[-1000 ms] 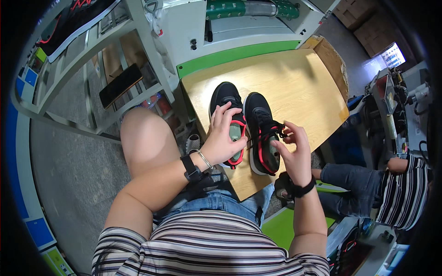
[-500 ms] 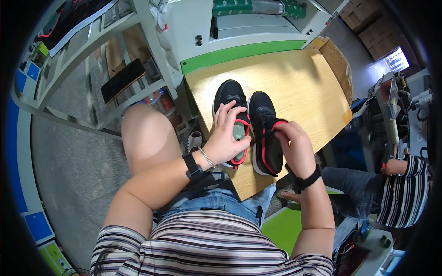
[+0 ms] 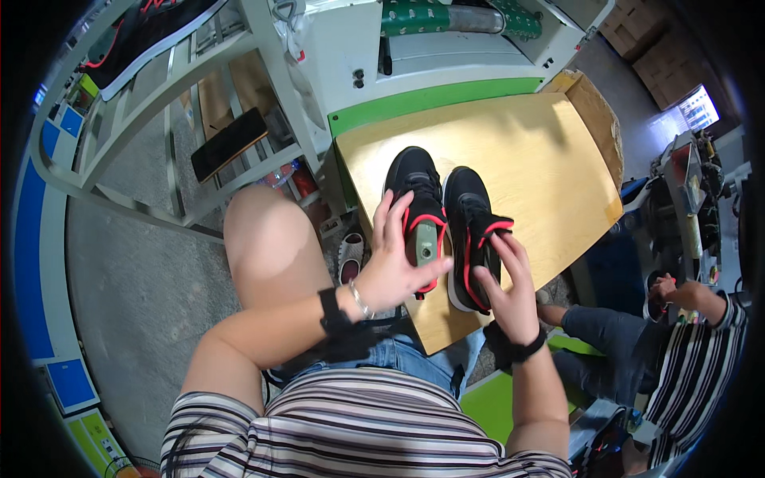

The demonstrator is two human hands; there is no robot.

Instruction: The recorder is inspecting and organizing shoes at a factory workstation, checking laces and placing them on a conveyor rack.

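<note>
Two black sneakers with red trim lie side by side on the tabletop, toes pointing away from me. In the left sneaker (image 3: 413,171), a grey-green shoe last (image 3: 426,243) with a round hole shows through the opening. My left hand (image 3: 389,259) rests along that sneaker's left side, fingers spread and thumb stretched across near the heel. Beside the opening of the right sneaker (image 3: 467,195) is my right hand (image 3: 512,291). Its fingertips touch the raised red-edged tongue, and its thumb sits apart from them near the heel. The inside of this sneaker looks dark.
The sneakers lie on a pale wooden tabletop (image 3: 550,183) before a white-and-green machine (image 3: 446,84). To the left, a metal rack (image 3: 167,215) bears a phone (image 3: 229,143) and another black shoe (image 3: 151,44). A cardboard box (image 3: 594,111) adjoins the far right edge. A co-worker (image 3: 685,366) sits at right.
My right hand has loosened from a pinch at the right sneaker's tongue, and its fingers are now apart. My left hand's fingers have shifted from the laces to the left sneaker's side.
</note>
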